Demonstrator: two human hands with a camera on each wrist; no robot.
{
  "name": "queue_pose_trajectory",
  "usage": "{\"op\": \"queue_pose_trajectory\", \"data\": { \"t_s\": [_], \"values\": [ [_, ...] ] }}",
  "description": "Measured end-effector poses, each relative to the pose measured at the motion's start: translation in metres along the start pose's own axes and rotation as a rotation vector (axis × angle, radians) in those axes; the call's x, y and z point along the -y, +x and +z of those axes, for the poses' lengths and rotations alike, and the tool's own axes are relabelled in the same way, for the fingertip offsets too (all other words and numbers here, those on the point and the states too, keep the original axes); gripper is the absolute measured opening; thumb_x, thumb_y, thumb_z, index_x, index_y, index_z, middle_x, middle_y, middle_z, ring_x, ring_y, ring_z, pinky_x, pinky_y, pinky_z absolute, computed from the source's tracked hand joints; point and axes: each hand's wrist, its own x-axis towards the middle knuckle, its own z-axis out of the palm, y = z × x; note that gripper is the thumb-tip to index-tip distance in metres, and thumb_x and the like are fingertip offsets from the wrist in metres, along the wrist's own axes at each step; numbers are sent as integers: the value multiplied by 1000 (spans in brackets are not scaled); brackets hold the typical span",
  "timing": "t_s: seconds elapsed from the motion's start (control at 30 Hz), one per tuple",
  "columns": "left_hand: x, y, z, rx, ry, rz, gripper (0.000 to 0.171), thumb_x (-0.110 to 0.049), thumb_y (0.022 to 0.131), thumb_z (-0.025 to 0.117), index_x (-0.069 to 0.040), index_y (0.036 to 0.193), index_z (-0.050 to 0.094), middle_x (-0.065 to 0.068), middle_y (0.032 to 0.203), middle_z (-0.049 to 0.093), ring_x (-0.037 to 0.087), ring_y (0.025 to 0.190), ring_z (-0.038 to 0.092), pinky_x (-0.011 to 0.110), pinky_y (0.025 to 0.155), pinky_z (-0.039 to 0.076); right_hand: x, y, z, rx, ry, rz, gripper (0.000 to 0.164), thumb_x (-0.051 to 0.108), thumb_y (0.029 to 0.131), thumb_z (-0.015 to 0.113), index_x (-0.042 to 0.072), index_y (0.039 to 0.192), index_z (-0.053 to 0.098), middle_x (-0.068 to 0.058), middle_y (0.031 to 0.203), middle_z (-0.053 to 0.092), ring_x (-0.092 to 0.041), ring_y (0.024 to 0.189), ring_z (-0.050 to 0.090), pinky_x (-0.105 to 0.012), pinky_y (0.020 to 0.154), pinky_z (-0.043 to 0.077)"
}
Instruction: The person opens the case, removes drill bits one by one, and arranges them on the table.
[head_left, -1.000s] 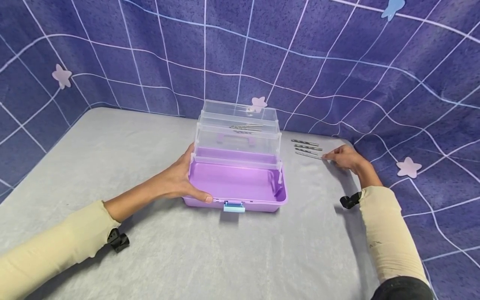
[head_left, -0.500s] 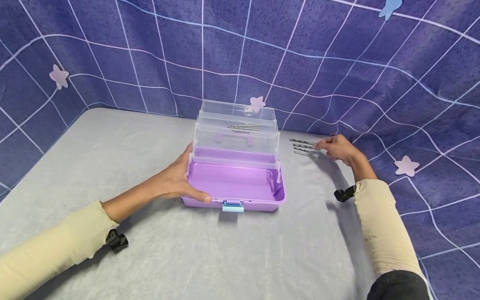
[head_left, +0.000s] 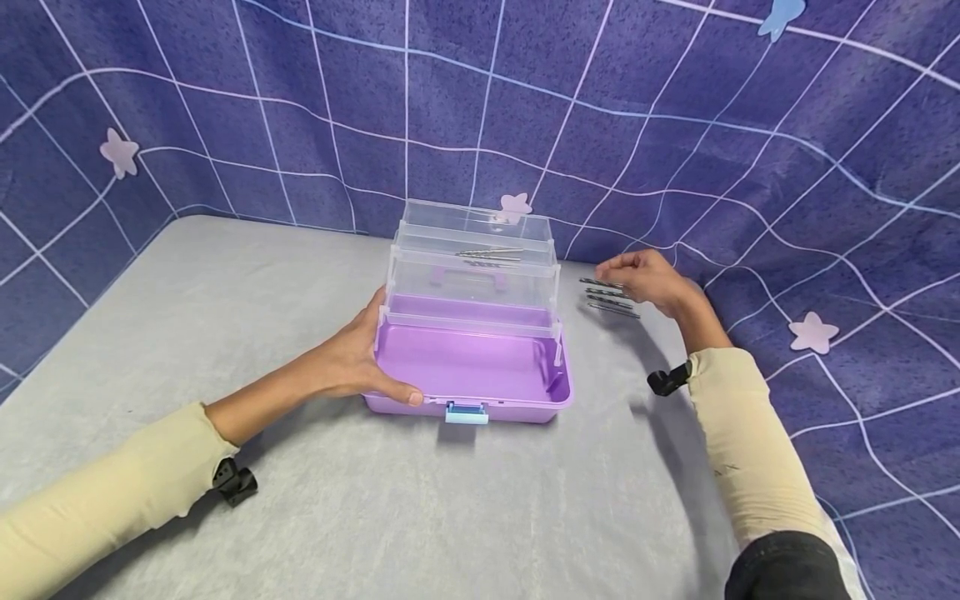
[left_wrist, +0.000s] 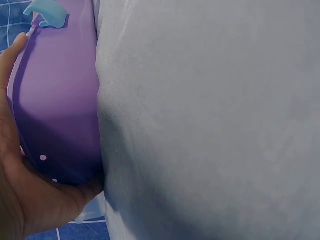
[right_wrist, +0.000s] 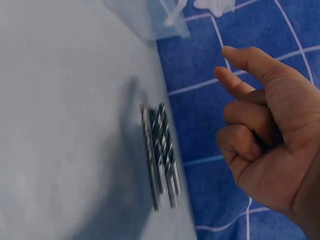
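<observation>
A purple toolbox stands unfolded on the table, its purple bottom compartment bare. My left hand grips its left side, thumb along the front rim; the left wrist view shows the fingers wrapped around the box's end wall. Several drill bits lie side by side to the right of the box. Over their far end hovers my right hand. In the right wrist view that hand holds nothing: thumb and index finger extend apart, the other fingers are curled, and the drill bits lie beside it.
Clear trays rise behind the purple compartment, with several drill bits in one of them. A light blue latch hangs at the front. A purple gridded curtain borders the back and right of the grey table.
My right hand has moved left and away from me, from the near drill bit past the row to its far end. The left hand stays on the toolbox.
</observation>
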Motion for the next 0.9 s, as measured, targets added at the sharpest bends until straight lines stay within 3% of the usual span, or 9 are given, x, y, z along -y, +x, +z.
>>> {"op": "queue_pose_trajectory", "data": {
  "t_s": [0.07,0.37,0.53,0.67,0.8,0.9],
  "values": [
    [0,0,0,-2,9,-2,167,-32,58,116,-33,180,2,9,164,50,37,146,57,69,129,41,6,1,3,-7,24,-23,11,17,108,75,13,115,83,17,53,41,1,48,32,-20,47,29],
    [-2,0,1,-1,-4,-6,166,-31,59,115,-33,180,2,10,164,51,39,144,58,68,127,44,28,8,15,-63,77,-97,6,13,104,80,18,106,85,16,54,44,1,50,33,-20,49,29],
    [-1,-1,0,6,-27,12,162,-29,61,115,-33,179,5,9,162,53,38,141,61,64,122,50,39,13,23,-47,120,-118,5,11,103,81,14,106,84,16,54,43,1,48,30,-20,47,25],
    [0,-1,1,2,-13,11,163,-30,60,115,-34,179,3,10,163,52,39,142,60,67,124,47,48,17,31,-38,168,-135,7,9,103,81,13,106,85,14,53,41,0,47,28,-21,47,23],
    [0,-1,1,-7,24,-6,168,-33,59,115,-33,180,0,12,165,50,39,146,57,71,128,42,59,21,39,-55,112,-166,7,13,101,84,16,107,86,13,62,60,-2,56,41,-22,52,32],
    [0,0,1,-8,27,-11,167,-33,59,115,-32,180,0,12,165,50,39,146,57,71,128,41,67,25,46,-57,38,-187,13,17,98,88,14,110,87,12,82,78,-5,73,59,-22,66,47]
  ]
}}
